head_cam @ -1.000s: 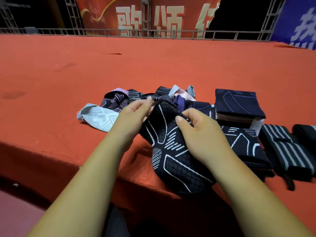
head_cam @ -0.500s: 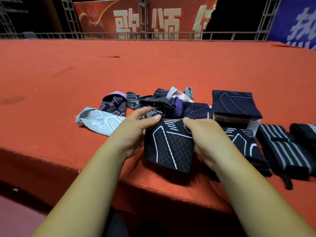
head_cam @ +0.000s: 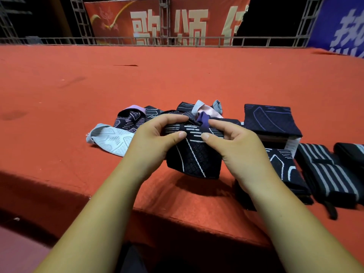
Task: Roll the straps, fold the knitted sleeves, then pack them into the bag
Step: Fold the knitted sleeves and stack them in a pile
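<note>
Head view only, watched from my remote seat. Both hands work one dark knitted sleeve (head_cam: 194,158) with a white line pattern, held up at the near edge of the red carpeted platform (head_cam: 177,79). The left hand (head_cam: 155,140) grips the sleeve's upper left edge, thumb on the near face and fingers curled over the far side. The right hand (head_cam: 236,148) pinches the upper right edge the same way, and the two thumb tips face each other, close but apart. The sleeve looks doubled over, and its lower edge casts a shadow on the carpet. Behind the hands lies a loose pile of unfolded sleeves (head_cam: 137,117), dark with lilac, pink and purple cuffs. A pale blue sleeve (head_cam: 112,139) lies flat at the pile's left end. Right of the pile sits a folded stack (head_cam: 269,121) of dark sleeves, with a white tag (head_cam: 293,144) at its near right corner. Another folded sleeve (head_cam: 285,170) lies just beside the right wrist. Further right lies a black striped strap (head_cam: 327,174); I cannot tell whether it is rolled or folded. A second strap (head_cam: 350,156) is cut off by the frame edge. A red banner (head_cam: 167,22) and a metal railing (head_cam: 118,41) stand at the far side.
</note>
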